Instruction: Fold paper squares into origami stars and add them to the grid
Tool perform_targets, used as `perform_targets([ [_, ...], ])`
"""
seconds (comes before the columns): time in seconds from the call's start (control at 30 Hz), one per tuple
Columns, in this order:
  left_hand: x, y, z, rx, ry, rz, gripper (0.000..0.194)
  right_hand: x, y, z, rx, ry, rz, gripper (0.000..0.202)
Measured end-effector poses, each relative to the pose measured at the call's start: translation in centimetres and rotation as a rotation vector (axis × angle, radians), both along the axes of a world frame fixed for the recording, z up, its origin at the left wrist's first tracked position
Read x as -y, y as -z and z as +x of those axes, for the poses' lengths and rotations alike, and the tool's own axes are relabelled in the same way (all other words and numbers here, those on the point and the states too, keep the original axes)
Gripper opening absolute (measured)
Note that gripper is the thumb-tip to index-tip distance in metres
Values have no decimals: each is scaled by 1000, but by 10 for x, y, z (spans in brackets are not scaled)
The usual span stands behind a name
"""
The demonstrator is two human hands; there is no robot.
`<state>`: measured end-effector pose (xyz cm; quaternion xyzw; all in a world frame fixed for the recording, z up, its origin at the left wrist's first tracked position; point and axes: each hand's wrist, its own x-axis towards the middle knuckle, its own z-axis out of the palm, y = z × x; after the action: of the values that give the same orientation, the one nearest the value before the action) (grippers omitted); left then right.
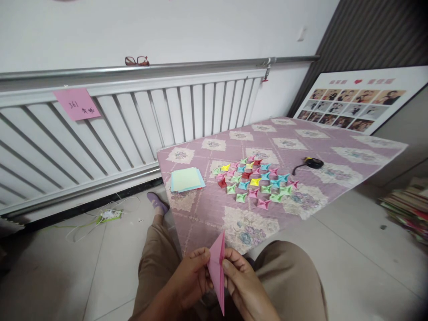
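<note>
A pink paper folded into a layered triangle (pixel 218 278) is held upright above my lap, its long creased sides pointing up and down. My left hand (pixel 194 274) pinches it from the left, thumb on the near face. From the right, my right hand (pixel 242 278) grips the folded edges between thumb and fingers. Beyond my hands, several small folded paper stars (pixel 255 182) in green, pink, blue, yellow and red stand in rows on the table. To their left lies a stack of square paper sheets (pixel 187 179), pale green on top with blue and red beneath.
The table has a purple floral cloth (pixel 207 218). A coiled black cable (pixel 313 163) lies on its right part. Behind are a white radiator (pixel 174 111), a pipe with glasses (pixel 137 61) and a pink note (pixel 76 104). A power strip (pixel 109 216) sits on the floor.
</note>
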<state>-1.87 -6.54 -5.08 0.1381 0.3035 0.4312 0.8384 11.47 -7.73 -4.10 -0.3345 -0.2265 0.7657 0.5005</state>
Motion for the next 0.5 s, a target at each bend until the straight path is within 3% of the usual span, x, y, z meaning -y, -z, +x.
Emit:
perform_targets([
  [0.5, 0, 1, -2, 43, 17, -4, 20, -1, -14, -1, 49, 19, -34, 23],
])
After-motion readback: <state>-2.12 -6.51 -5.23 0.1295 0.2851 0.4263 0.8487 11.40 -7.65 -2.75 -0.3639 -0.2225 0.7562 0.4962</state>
